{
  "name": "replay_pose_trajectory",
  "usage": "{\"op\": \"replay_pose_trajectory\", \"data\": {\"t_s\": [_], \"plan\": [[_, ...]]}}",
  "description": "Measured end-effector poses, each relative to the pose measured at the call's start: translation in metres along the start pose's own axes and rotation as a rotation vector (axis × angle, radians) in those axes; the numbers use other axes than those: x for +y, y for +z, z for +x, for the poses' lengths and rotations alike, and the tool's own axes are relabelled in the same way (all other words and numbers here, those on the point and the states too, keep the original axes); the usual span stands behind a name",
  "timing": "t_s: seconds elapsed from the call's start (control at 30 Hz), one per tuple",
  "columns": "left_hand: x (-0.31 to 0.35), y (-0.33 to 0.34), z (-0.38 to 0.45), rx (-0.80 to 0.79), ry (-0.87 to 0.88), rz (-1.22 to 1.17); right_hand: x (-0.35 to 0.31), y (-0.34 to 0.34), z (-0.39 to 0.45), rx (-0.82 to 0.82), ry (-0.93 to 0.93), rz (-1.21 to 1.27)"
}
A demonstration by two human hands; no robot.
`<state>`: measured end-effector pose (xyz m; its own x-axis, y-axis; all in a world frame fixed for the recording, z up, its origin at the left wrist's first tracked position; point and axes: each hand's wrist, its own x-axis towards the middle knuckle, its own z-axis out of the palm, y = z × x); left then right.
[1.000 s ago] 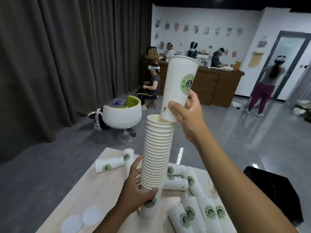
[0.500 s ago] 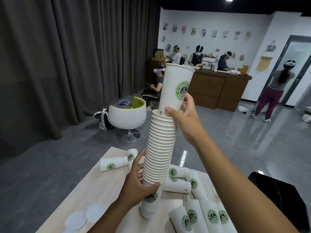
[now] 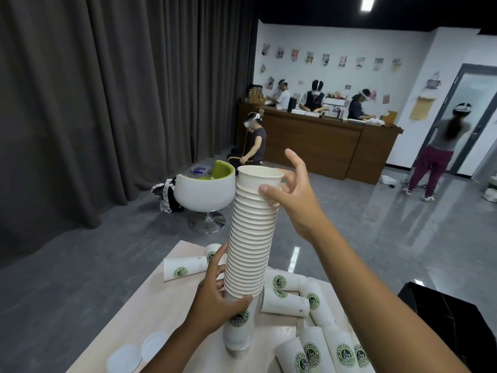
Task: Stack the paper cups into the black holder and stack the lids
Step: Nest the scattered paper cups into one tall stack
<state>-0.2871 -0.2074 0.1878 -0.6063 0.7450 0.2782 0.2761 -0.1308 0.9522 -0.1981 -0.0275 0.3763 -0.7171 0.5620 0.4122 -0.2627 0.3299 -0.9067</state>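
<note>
A tall stack of white paper cups [image 3: 251, 238] stands tilted on the light wooden table [image 3: 150, 305]. My left hand [image 3: 215, 305] grips the stack near its bottom. My right hand [image 3: 293, 195] is at the stack's top rim, thumb pressed on the side of the top cup and the other fingers spread apart behind it. Several loose cups with green logos [image 3: 317, 354] lie on the table to the right. Two more loose cups [image 3: 183, 267] lie at the far left. Two white lids [image 3: 139, 354] lie flat at the near left.
A black box [image 3: 451, 319] stands beside the table at the right. Beyond the table is a white and green swivel chair [image 3: 204, 187] on the grey floor. Several people are at a wooden counter [image 3: 322, 146] far back.
The cup held in my right hand has dropped into the stack, down to its rim. My right fingers have spread open around the top. The view has tilted downward.
</note>
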Motion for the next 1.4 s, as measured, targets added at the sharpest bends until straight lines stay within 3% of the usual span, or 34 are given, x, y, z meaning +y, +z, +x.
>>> {"op": "replay_pose_trajectory", "data": {"t_s": [0.43, 0.93, 1.13, 1.4], "plan": [[-0.013, -0.014, 0.003, 0.019, -0.047, -0.004, 0.015, 0.013, -0.006, -0.100, -0.033, -0.142], [-0.059, -0.088, 0.003, 0.138, -0.176, -0.031, 0.074, 0.094, 0.024, -0.199, 0.074, -0.072], [-0.081, -0.149, 0.020, 0.238, -0.210, -0.021, 0.139, 0.119, 0.035, -0.171, 0.229, -0.106], [-0.123, -0.228, 0.060, 0.348, -0.247, 0.026, 0.247, 0.171, 0.055, -0.328, 0.394, -0.307]]}}
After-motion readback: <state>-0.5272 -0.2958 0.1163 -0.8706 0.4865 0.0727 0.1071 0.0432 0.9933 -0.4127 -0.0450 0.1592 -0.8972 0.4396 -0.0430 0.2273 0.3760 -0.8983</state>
